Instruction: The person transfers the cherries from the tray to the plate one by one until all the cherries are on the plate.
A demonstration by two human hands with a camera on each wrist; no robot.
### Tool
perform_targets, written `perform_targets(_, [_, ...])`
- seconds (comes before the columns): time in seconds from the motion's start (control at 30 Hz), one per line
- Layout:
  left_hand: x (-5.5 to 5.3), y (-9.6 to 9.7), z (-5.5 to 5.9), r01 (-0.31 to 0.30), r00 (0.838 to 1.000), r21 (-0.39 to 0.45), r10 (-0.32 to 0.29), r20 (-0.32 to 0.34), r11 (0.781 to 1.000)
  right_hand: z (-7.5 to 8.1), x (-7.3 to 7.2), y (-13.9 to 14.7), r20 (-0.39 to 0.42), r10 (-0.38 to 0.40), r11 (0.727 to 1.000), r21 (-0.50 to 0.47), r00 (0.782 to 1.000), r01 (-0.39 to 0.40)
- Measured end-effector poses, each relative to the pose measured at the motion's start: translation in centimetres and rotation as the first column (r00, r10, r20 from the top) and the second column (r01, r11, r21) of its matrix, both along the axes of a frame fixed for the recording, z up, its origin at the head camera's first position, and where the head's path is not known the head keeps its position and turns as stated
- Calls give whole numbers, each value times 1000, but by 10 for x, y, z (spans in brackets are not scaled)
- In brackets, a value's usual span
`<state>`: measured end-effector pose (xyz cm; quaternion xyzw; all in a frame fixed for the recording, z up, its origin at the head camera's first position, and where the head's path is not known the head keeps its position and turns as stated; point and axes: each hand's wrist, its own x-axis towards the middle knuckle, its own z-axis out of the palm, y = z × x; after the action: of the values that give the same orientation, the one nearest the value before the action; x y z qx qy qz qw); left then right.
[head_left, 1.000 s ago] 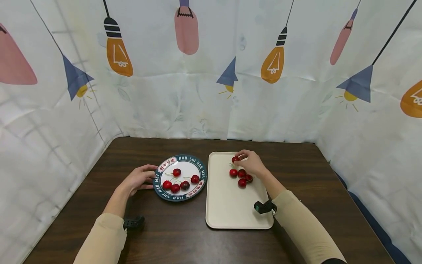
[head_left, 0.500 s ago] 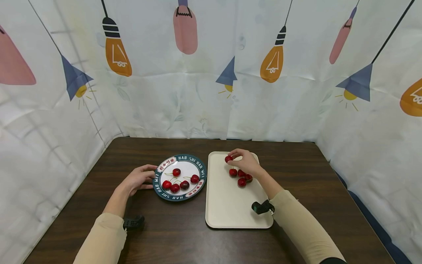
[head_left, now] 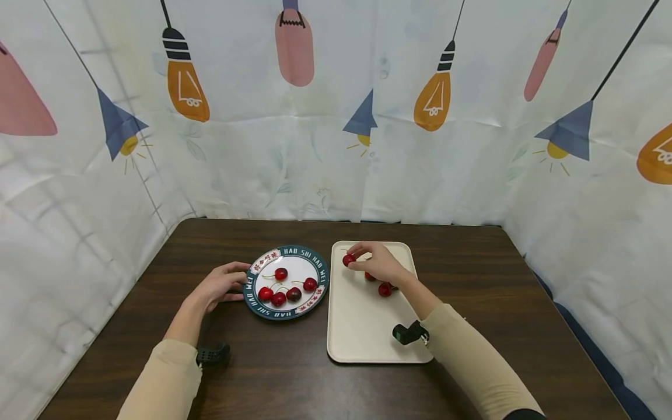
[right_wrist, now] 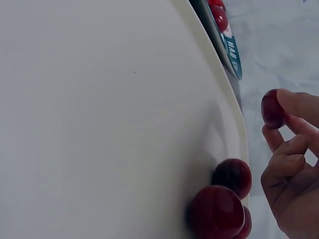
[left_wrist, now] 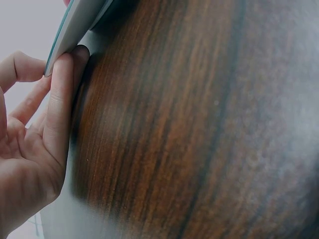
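My right hand [head_left: 379, 263] pinches a dark red cherry [head_left: 349, 260] between thumb and fingertips, above the left far part of the cream tray [head_left: 362, 332]. In the right wrist view the held cherry [right_wrist: 271, 109] shows past the tray's rim. More cherries [head_left: 385, 290] lie on the tray under that hand, partly hidden by it. At the left, my left hand [head_left: 220, 284] holds the rim of a round white plate [head_left: 262, 311] with a teal lettered border. Several cherries [head_left: 279, 299], some with green stems, rest on the plate. The left wrist view shows fingers [left_wrist: 61, 94] against the plate's edge.
Plate and tray stand side by side on a dark wooden table [head_left: 273, 373], with a narrow gap between them. A white curtain [head_left: 325, 163] printed with lamps and bulbs surrounds the table's back and sides.
My right hand has carried the cherry leftward over the tray, closer to the plate. My left hand and the plate have stayed put.
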<state>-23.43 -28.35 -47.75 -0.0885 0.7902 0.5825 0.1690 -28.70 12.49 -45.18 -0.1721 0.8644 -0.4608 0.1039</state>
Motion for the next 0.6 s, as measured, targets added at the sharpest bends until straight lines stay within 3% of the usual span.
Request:
perform_targets(0.37, [-1, 1, -2, -3, 1000, -10, 3, -4, 1000, -6, 1, -21, -56, 112, 994, -10, 992, -113])
perform_targets(0.6, [0, 0, -1, -4, 1000, -13, 4, 0, 1000, -6, 6, -37, -39, 177, 984, -9, 983, -178])
